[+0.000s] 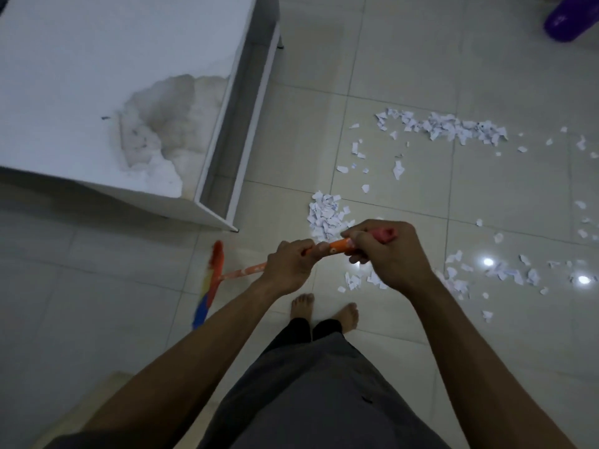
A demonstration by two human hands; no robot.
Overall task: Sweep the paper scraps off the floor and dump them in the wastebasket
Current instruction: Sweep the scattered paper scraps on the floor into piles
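Closest to my lens hang grey shorts (308,400) between two bare forearms, with two bare feet (303,306) on the glossy tiled floor (421,59) below. From the left I see one white table (64,76), its top worn to a rough, pale patch near the front corner and its far side cut off by the frame. Just in front of it the broom head (210,283) is blurred; I make out orange, yellow and blue bristles but not whether they touch the tiles. One slim orange broom handle (246,271) runs right from it. The left hand (291,264) is wrapped round the handle lower down, and the right hand (385,254) is clenched round its red end, just beside the left; both hide the stretch they hold. Paper scraps (325,218) lie on the floor in two dense heaps, one just beyond the hands and one farther off, plus loose torn white bits strewn to the right, too many to count. Two bright glints (487,261) sit among them. At the top right corner one purple rounded object (567,21) is cut off, and I cannot tell what it is.
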